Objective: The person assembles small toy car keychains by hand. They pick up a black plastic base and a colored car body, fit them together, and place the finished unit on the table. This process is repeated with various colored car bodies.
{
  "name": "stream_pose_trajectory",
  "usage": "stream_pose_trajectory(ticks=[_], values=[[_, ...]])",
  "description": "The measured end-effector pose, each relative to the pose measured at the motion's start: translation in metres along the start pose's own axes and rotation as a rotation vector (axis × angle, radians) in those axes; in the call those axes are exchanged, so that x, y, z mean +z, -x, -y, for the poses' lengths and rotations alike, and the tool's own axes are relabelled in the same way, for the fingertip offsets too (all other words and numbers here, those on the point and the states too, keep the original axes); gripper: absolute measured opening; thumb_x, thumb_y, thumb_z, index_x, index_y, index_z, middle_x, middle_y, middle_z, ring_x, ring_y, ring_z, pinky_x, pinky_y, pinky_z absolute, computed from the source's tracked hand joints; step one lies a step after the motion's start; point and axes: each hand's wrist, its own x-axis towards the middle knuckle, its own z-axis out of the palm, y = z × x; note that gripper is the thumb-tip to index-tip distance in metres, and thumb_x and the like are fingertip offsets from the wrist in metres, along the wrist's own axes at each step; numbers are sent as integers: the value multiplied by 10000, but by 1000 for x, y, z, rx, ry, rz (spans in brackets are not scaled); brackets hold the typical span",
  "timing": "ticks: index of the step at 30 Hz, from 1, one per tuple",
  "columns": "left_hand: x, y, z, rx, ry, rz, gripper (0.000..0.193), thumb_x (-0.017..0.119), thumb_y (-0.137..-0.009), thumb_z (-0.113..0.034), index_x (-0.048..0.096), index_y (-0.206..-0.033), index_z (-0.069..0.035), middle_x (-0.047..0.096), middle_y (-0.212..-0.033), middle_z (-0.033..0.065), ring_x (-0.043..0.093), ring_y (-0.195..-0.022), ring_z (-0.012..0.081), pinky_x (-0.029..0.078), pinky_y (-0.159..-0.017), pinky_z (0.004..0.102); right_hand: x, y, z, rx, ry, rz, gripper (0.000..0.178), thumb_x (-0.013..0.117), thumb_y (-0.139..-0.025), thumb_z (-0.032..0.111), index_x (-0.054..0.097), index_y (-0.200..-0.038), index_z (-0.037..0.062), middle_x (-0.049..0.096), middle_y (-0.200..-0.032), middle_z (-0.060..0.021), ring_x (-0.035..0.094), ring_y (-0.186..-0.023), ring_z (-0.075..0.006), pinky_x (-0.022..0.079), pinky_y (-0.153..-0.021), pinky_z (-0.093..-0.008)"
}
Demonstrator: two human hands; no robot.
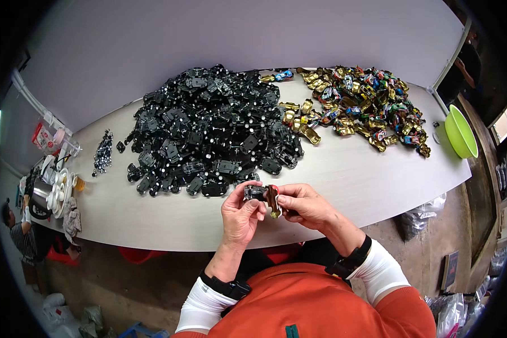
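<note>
Near the table's front edge, my left hand (241,216) pinches a black toy car chassis (255,193) between thumb and fingers. My right hand (306,205) grips a toy car body shell (273,201), red on its outside, with its hollow brownish inside showing. The two parts are side by side, close together; whether they touch I cannot tell. Beyond my hands spreads a large heap of black toy car chassis (208,129), many with small wheels showing. To its right lies a heap of gold and multicoloured toy car shells (366,107).
Small dark and silvery parts (103,152) lie in a strip at the table's left. A green bowl (461,132) stands at the right end. Crockery (61,191) and a cloth (72,219) are at far left, near another person (21,234). A grey panel (236,39) closes the back.
</note>
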Motion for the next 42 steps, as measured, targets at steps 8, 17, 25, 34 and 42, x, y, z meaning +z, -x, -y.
stream_pose_trajectory(ticks=[8, 17, 25, 34, 42], values=[[0, 2, -7, 21, -50, 22, 353, 629, -829, -141, 527, -1133, 6, 592, -1041, 118, 589, -765, 142, 467, -512, 230, 11, 11, -2, -675, 582, -239, 258, 562, -833, 0, 572, -1090, -26, 523, -925, -63, 560, -695, -95, 464, -561, -202], [8, 5, -6, -19, -95, 41, 341, 643, -818, -126, 540, -1110, 14, 600, -1012, 104, 585, -763, 132, 480, -557, 237, 14, 14, -3, -760, 750, -210, 249, 569, -787, -81, 558, -1035, -53, 531, -944, -110, 584, -694, -126, 498, -586, -226], [9, 7, -5, -47, -111, 46, 333, 654, -806, -108, 549, -1095, 19, 599, -1002, 113, 585, -751, 129, 493, -513, 233, 19, 16, -2, -701, 773, -217, 248, 583, -777, -81, 556, -1023, -53, 535, -932, -108, 580, -702, -128, 492, -586, -222], [10, 10, -8, -2, -218, 81, 347, 698, -734, -24, 583, -1056, 30, 579, -954, 64, 593, -765, 140, 507, -539, 235, 29, 17, -2, -878, 1125, -262, 294, 677, -722, 3, 577, -998, -13, 564, -885, -136, 595, -735, -242, 487, -616, -306], [5, 3, -12, 27, -129, 108, 330, 700, -729, -20, 590, -1035, 40, 552, -931, 57, 594, -783, 155, 510, -542, 241, 38, 12, 7, -916, 1229, -206, 454, 698, -695, 14, 547, -1123, 35, 576, -875, -131, 604, -733, -262, 503, -610, -328]])
